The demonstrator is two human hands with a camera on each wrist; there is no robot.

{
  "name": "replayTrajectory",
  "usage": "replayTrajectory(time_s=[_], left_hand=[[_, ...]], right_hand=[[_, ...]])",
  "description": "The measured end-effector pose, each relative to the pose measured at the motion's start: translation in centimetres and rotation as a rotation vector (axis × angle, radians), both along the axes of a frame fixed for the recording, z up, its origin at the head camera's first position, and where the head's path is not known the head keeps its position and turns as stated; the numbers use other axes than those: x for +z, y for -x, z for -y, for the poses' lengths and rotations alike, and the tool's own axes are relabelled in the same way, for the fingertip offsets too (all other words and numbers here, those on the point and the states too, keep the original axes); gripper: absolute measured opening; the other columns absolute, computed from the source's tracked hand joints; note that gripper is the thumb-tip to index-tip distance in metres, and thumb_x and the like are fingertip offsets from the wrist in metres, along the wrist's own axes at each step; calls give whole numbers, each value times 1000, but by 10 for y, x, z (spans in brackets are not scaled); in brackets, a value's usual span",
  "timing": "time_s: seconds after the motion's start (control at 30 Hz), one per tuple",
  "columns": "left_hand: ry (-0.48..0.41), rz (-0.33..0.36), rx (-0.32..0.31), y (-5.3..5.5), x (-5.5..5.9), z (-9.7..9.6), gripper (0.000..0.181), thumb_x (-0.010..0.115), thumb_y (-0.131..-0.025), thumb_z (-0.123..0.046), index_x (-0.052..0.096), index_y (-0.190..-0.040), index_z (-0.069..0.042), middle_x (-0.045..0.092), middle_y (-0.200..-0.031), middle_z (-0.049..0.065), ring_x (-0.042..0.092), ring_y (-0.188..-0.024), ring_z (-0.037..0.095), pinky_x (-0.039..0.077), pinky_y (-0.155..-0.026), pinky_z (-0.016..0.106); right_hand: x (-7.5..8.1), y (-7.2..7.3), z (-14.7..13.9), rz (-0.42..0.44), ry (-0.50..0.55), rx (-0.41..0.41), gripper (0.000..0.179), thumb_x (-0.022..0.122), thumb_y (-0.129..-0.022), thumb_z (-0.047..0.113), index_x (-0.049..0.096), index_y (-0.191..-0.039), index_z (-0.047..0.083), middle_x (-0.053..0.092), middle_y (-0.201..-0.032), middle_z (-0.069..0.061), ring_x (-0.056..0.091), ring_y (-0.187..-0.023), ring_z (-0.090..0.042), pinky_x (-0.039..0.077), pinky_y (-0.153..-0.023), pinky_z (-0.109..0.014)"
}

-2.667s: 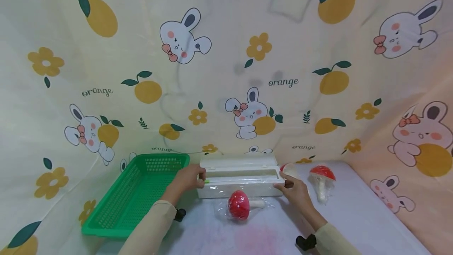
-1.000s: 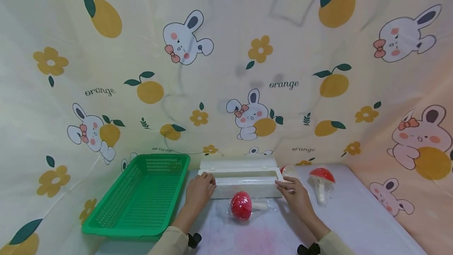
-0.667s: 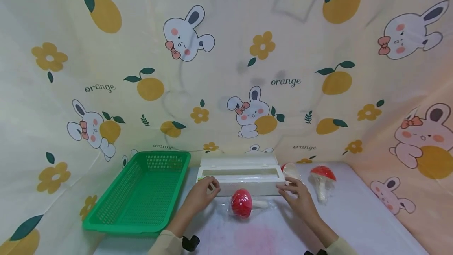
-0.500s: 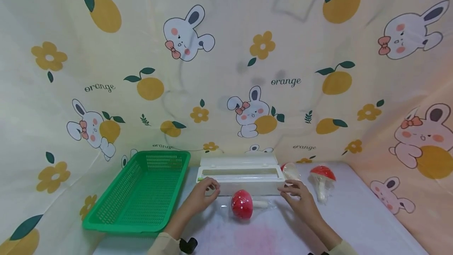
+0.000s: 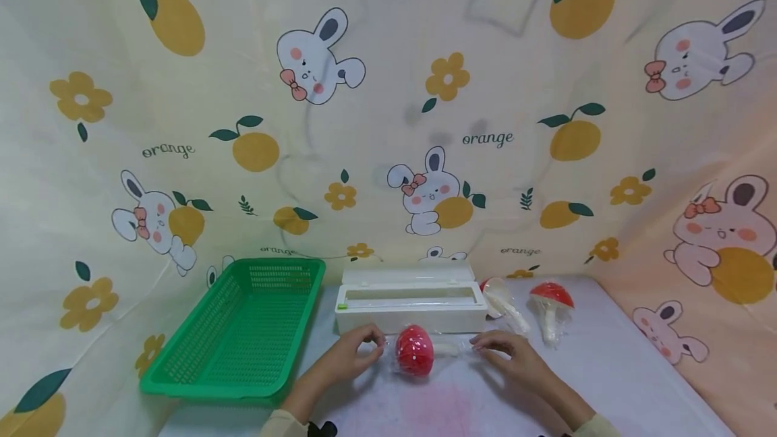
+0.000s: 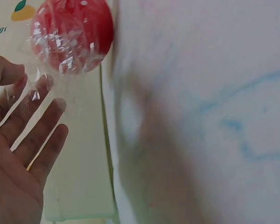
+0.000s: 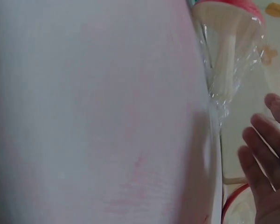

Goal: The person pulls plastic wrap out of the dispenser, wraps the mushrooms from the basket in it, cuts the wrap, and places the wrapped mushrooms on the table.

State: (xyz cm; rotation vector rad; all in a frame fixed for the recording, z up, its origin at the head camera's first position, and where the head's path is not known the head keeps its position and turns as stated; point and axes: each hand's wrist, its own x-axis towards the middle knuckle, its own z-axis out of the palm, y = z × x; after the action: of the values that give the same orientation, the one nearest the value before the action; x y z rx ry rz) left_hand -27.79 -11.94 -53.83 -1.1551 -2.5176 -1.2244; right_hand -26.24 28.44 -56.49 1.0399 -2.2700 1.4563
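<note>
A red-capped toy mushroom (image 5: pixel 415 351) in clear plastic wrap lies on its side, its white stem pointing right. At its left, the thumb and index finger of my left hand (image 5: pixel 352 354) pinch the loose edge of the wrap; the left wrist view has film glinting against the fingers (image 6: pixel 35 94). My right hand (image 5: pixel 516 359) is by the stem end with fingers spread. In the right wrist view its fingertips (image 7: pixel 261 123) stand just apart from the film. Behind the mushroom is a white cling film dispenser (image 5: pixel 413 319), lid raised, with a green slider at its left end.
To the left sits a green plastic basket (image 5: pixel 243 329). Two more wrapped toy mushrooms, one partly behind the dispenser's right end (image 5: pixel 504 302) and one farther right (image 5: pixel 551 315), lie on the white tablecloth (image 5: pixel 613 369). A patterned curtain (image 5: pixel 388 120) hangs behind.
Both hands have left the dispenser's front corners and come down and nearer, to either side of the wrapped mushroom. The dispenser and basket have stayed put.
</note>
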Motion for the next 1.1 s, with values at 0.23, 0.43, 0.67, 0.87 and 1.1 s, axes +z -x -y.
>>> replayTrajectory(time_s=[0.23,0.43,0.67,0.87,1.1], left_hand=[[113,181,78,-1,-4,-4,30,86,-94,-26,63,-112,-21,69,-109,-11,66,-112,11,55,-105,47],[117,115,97,3,-8,-11,50,92,-87,-16,57,-123,-21,69,-113,-7,69,-111,13,58,-101,39],[76,43,154,3,-11,-18,44,85,-92,-5,61,-126,-21,74,-108,-4,70,-103,12,60,-95,40],[50,45,172,2,-9,-22,32,79,-97,-8,69,-124,-21,74,-114,-3,69,-102,11,60,-88,32],[-2,66,197,6,-5,-25,20,81,-95,-6,74,-109,-17,72,-108,-4,67,-93,7,59,-82,25]], right_hand=[[2,5,-2,23,-97,90,20,67,-102,-5,78,-112,7,75,-118,-21,71,-114,-13,57,-99,-26],[11,13,10,150,-161,14,20,61,-108,6,78,-109,14,77,-112,-7,69,-111,-13,52,-101,-26],[3,25,34,188,-175,-40,24,81,-97,11,65,-115,5,69,-101,-5,67,-97,-12,59,-89,-28],[0,30,43,138,-228,-82,58,88,-90,15,62,-141,8,66,-108,-6,61,-92,-13,55,-81,-25],[2,33,51,118,-295,-111,42,88,-90,16,77,-131,10,65,-121,-9,62,-90,-19,57,-75,-27]])
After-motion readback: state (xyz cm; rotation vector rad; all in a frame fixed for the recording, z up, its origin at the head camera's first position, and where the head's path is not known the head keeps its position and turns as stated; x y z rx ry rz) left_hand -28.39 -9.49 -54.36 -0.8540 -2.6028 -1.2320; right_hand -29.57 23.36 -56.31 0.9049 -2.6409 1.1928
